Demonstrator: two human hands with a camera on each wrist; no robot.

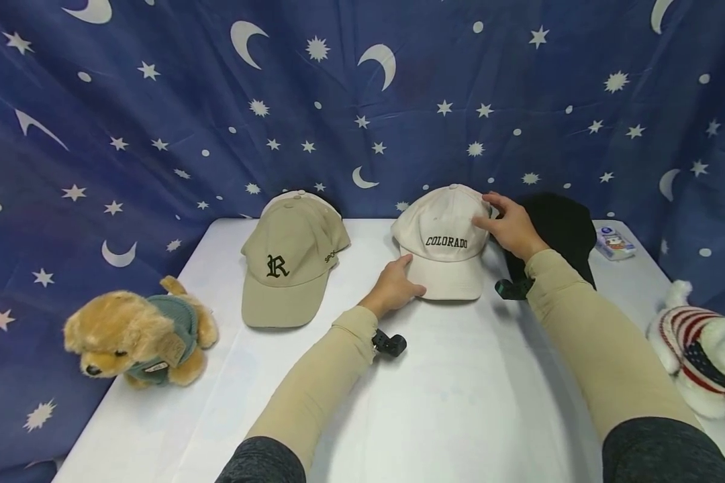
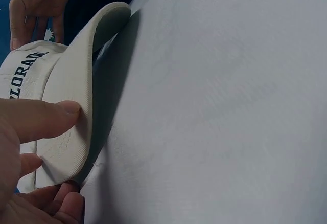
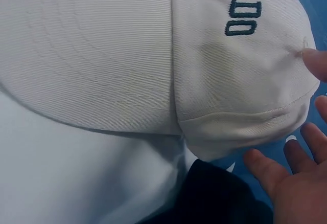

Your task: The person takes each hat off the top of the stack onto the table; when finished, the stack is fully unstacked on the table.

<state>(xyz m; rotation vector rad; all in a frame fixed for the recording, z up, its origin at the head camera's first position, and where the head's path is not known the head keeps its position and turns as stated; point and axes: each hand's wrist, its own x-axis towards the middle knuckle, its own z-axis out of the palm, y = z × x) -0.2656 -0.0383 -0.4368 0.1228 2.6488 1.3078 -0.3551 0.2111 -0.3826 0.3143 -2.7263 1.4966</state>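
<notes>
A cream baseball cap (image 1: 447, 231) lettered COLORADO sits at the back of the white table, brim toward me. My left hand (image 1: 395, 287) pinches the left side of its brim. In the left wrist view the thumb (image 2: 48, 119) lies on top of the brim and other fingers curl at its edge. At the crown's right side is my right hand (image 1: 510, 225). Its thumb (image 3: 316, 63) touches the crown in the right wrist view, while the other fingers (image 3: 265, 168) stand spread beside the cap. A black cap (image 1: 558, 231) lies just behind the right wrist.
Stacked caps, a khaki one (image 1: 290, 255) on top, are at the back left. A plush dog (image 1: 151, 335) is at the left edge, a white plush toy (image 1: 707, 342) at the right. A small purple packet (image 1: 614, 243) lies at the back right. A starry blue curtain (image 1: 338, 80) hangs behind.
</notes>
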